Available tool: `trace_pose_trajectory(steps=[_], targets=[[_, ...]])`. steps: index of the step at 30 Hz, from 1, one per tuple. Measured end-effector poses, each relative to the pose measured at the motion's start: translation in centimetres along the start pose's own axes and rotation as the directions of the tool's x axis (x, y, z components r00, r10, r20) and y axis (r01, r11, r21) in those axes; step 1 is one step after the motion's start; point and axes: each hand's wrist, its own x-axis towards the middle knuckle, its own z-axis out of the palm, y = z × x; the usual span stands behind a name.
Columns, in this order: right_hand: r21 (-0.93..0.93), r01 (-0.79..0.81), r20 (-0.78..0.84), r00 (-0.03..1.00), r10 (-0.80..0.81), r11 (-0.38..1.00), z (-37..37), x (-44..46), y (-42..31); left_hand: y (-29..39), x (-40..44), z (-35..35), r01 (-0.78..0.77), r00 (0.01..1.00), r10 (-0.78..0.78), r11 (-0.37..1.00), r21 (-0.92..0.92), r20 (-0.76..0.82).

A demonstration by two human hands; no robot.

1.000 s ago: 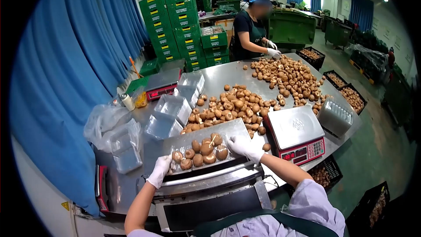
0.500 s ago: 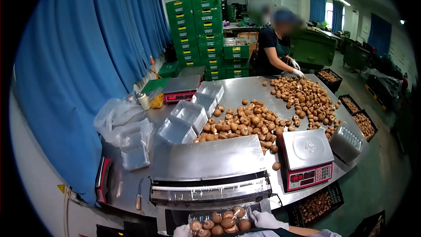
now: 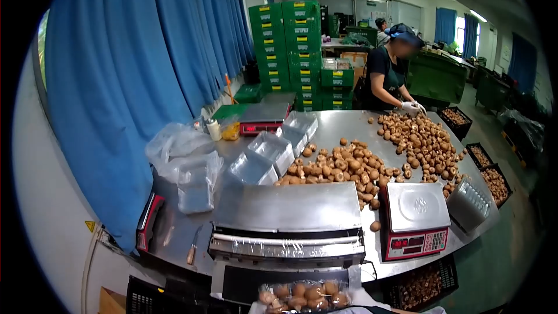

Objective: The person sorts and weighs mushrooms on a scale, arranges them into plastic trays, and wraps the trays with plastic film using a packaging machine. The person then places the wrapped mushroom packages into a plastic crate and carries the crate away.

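Observation:
At the bottom edge of the head view is a film-wrapped tray of mushrooms (image 3: 304, 295), brown caps showing through shiny clear film. My gloved left hand (image 3: 256, 309) shows only as a white sliver at the tray's left end. My gloved right hand (image 3: 359, 298) is at its right end, partly cut off by the frame. Both hands are closed on the tray's ends, though most of the fingers are hidden. Just beyond the tray stands the film wrapping machine (image 3: 286, 206), with its roll of film (image 3: 285, 243) and a dark plate (image 3: 261, 284) in front.
Loose mushrooms (image 3: 337, 166) lie heaped on the steel table (image 3: 343, 122). A scale (image 3: 417, 209) and stacked trays (image 3: 468, 204) stand right; open trays (image 3: 253, 167) and a knife (image 3: 193, 247) lie left. Across the table, a gloved co-worker (image 3: 386, 75) handles mushrooms. Black crates (image 3: 419, 285) sit below.
The wrapped tray has come off the plate toward my body, and my hands have dropped mostly out of view with it. The view has shifted, moving the scene slightly right and down.

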Motion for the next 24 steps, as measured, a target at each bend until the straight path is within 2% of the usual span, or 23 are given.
trace_pose_trajectory(steps=[1, 2, 3, 7, 10, 13, 16, 18, 19, 20, 21, 22, 24], targets=[[0.504, 0.062, -0.132, 0.991, 0.005, 0.862, 0.3, 0.5, -2.6, 0.3, 1.5, 0.6, 0.006, 1.0, -0.007, 0.997, -0.081, -0.006], [0.854, 0.176, -0.248, 0.965, 0.087, 0.491, 0.2, 1.0, -5.2, 0.7, 2.8, 1.0, 0.0, 1.0, -0.001, 0.989, -0.149, -0.007], [0.905, 0.218, -0.274, 0.956, 0.108, 0.366, 0.0, 1.4, -6.6, 1.0, 3.8, 1.4, -0.007, 1.0, 0.007, 0.98, -0.201, -0.004], [0.883, 0.211, -0.266, 0.961, 0.077, 0.419, -0.1, 1.5, -8.0, 2.8, 6.2, 2.0, -0.061, 0.996, 0.08, 0.923, -0.38, 0.033], [0.845, 0.293, -0.362, 0.929, 0.075, 0.448, -1.0, 0.3, -8.5, 4.1, 6.8, 1.4, -0.132, 0.976, 0.207, 0.821, -0.556, 0.074], [0.778, 0.39, -0.476, 0.878, 0.057, 0.493, -3.6, -1.0, -9.1, 6.2, 6.9, 0.8, -0.254, 0.917, 0.398, 0.616, -0.745, 0.017], [0.67, 0.475, -0.571, 0.821, -0.013, 0.571, -7.4, -2.1, -9.7, 8.7, 7.4, 1.0, -0.454, 0.805, 0.553, 0.343, -0.822, -0.213], [0.618, 0.48, -0.57, 0.819, -0.065, 0.623, -9.1, -2.3, -9.7, 10.8, 8.9, 1.9, -0.654, 0.6, 0.648, 0.06, -0.754, -0.469], [0.611, 0.451, -0.527, 0.845, -0.091, 0.651, -9.5, -2.0, -10.0, 11.6, 9.9, 2.4, -0.757, 0.389, 0.653, -0.176, -0.63, -0.65], [0.599, 0.426, -0.499, 0.861, -0.101, 0.678, -9.5, -2.2, -9.8, 13.0, 11.9, 2.8, -0.732, -0.03, 0.529, -0.59, -0.341, -0.848], [0.589, 0.385, -0.444, 0.889, -0.114, 0.711, -9.1, -2.1, -9.7, 14.3, 13.6, 3.1, -0.516, -0.382, 0.266, -0.856, -0.035, -0.885], [0.581, 0.33, -0.381, 0.918, -0.11, 0.744, -8.7, -2.0, -9.6, 14.2, 13.4, 3.0, -0.526, -0.394, 0.266, -0.85, -0.022, -0.88], [0.564, 0.233, -0.257, 0.961, -0.099, 0.792, -6.8, -1.4, -9.7, 13.1, 12.0, 2.3, -0.655, -0.193, 0.374, -0.738, -0.165, -0.907]])
